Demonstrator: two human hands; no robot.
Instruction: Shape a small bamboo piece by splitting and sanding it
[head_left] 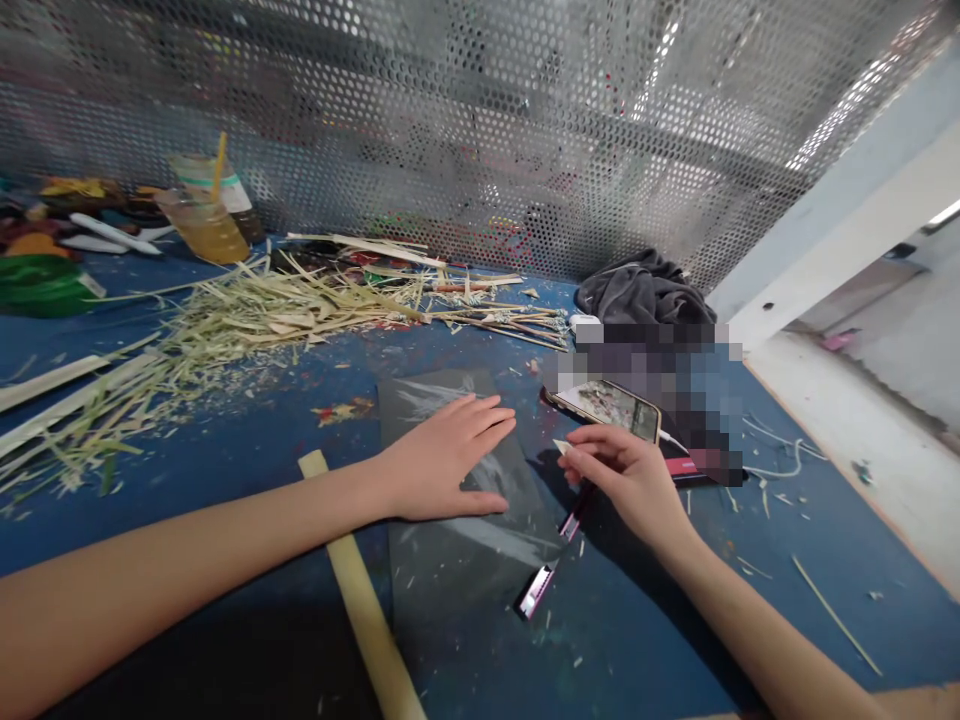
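Note:
My left hand (448,455) lies with fingers spread on a dark sheet (457,570) that bears whitish streaks. Under my left forearm runs a flat pale yellow-green strip (367,610). My right hand (626,480) is raised a little to the right of the sheet, its thumb and fingers pinching a small pale piece (562,447). Two small blades with shiny, pinkish surfaces lie below it, one (535,591) at the sheet's lower right edge and the other (571,522) nearer my right hand.
A heap of pale shavings and strips (285,310) covers the back left. Behind my right hand lies a phone (619,408) with a white cable, then a dark cloth (649,290). A cup (204,228) with a straw stands before the perforated metal wall (450,130).

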